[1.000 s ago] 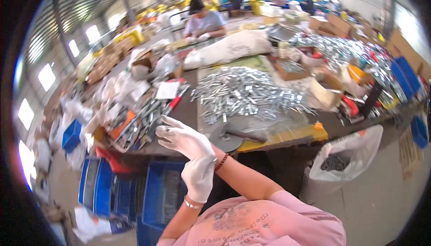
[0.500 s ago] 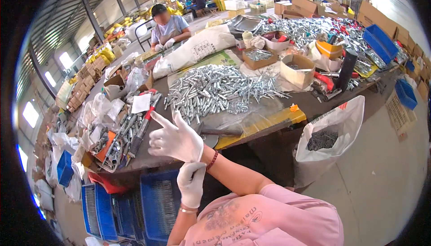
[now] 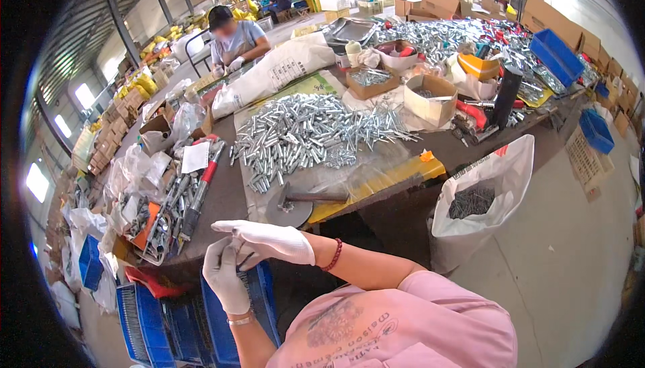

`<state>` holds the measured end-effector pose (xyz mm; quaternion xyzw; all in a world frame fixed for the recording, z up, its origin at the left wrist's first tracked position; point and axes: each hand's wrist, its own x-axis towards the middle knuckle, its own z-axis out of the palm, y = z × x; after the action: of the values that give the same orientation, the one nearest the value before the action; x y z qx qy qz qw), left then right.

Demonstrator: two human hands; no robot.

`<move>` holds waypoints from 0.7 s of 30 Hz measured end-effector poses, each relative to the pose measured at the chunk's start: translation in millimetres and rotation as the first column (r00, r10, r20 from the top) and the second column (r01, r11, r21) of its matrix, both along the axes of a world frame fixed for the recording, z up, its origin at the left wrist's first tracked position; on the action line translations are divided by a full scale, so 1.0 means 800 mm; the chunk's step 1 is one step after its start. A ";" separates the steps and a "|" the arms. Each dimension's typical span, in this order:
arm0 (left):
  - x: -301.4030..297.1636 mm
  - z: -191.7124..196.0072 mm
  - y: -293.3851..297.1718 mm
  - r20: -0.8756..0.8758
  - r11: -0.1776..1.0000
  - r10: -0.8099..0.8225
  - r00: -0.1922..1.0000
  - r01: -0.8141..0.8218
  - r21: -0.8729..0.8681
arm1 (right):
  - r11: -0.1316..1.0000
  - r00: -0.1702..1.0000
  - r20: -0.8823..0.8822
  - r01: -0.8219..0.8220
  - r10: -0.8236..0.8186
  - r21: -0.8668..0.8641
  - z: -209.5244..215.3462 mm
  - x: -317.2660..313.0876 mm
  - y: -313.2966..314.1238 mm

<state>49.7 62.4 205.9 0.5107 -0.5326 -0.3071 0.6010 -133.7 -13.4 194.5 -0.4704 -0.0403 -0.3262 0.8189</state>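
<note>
Both my hands wear white knit gloves and meet in front of the bench's near edge. My right hand (image 3: 275,239), with a red bead bracelet at its wrist, points left with its fingers stretched out. Below its fingers, my left hand (image 3: 226,279) has curled fingers against the right glove and seems to grip it at the fingers or thumb; the contact is partly hidden. Beyond them lie a hammer (image 3: 312,196) and a round grey disc (image 3: 289,211). A wide heap of silvery metal sleeve-like pieces (image 3: 295,136) spreads across the bench behind.
An open white sack of dark nail-like pieces (image 3: 463,234) stands right of the bench. Blue bins (image 3: 141,324) sit below left. Hand tools (image 3: 201,190) and plastic bags lie on the left. A cardboard box (image 3: 430,103) stands behind the heap; a co-worker (image 3: 235,39) sits across.
My left hand has left the right glove's cuff and moved up to its fingers. My right hand has come down and turned flatter. The view has shifted slightly.
</note>
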 end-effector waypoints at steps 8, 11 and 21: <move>-0.004 -0.021 -0.001 -0.188 0.981 -0.146 0.971 0.167 0.103 | 0.933 0.913 0.287 -0.337 0.291 0.125 0.001 -0.007 0.010; -0.024 -0.029 0.004 -0.236 0.950 -0.247 0.940 0.283 0.131 | 0.881 0.854 0.304 -0.465 0.422 0.083 -0.008 0.008 0.038; -0.019 -0.022 0.033 -0.056 0.899 -0.394 0.917 0.398 0.185 | 0.847 0.791 0.328 -0.529 0.516 -0.058 -0.006 0.012 0.071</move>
<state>34.2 88.5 188.4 0.4447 -0.5878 -0.4773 0.4785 -123.7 43.2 190.1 -0.3640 -0.2997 -0.1624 0.8668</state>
